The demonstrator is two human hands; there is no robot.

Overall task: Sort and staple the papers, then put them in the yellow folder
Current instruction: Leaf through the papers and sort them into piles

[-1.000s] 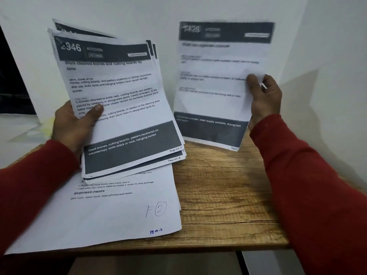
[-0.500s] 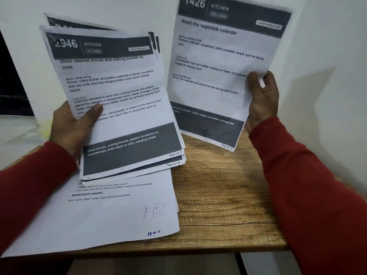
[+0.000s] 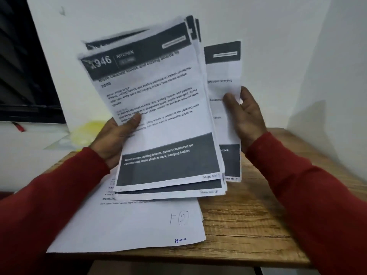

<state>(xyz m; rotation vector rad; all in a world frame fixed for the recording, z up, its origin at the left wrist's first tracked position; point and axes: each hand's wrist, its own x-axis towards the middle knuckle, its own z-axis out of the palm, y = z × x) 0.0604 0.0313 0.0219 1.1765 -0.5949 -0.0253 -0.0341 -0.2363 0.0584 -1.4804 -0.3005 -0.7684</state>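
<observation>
The left hand (image 3: 117,139) grips a fanned sheaf of papers (image 3: 158,116), thumb pressed across the front sheet and the fingers hidden behind it. That front sheet carries a dark header band reading "946 KITCHEN", its first digit smeared, black text lines below, and a dark footer block with white lettering. Staggered edges of more sheets show behind it at the top and bottom.

The right hand (image 3: 246,114) pinches a single sheet (image 3: 224,90) by its right edge, thumb on the printed face and fingers curled behind. The sheaf covers this sheet's left part, leaving only a strip of header, a few word fragments and a footer marked "Page No: 2".

Below both hands, on the wooden table (image 3: 248,225), lies a white page (image 3: 139,227) with a handwritten "F" and a circled numeral, plus small blue writing near its lower corner; its upper text is covered by the sheaf. Past the left hand, near the wall, is a blurred yellow shape (image 3: 87,130), too soft to identify. Further left lies a small red object (image 3: 18,127), likewise unclear. Red sleeves (image 3: 317,205) cover both forearms.
</observation>
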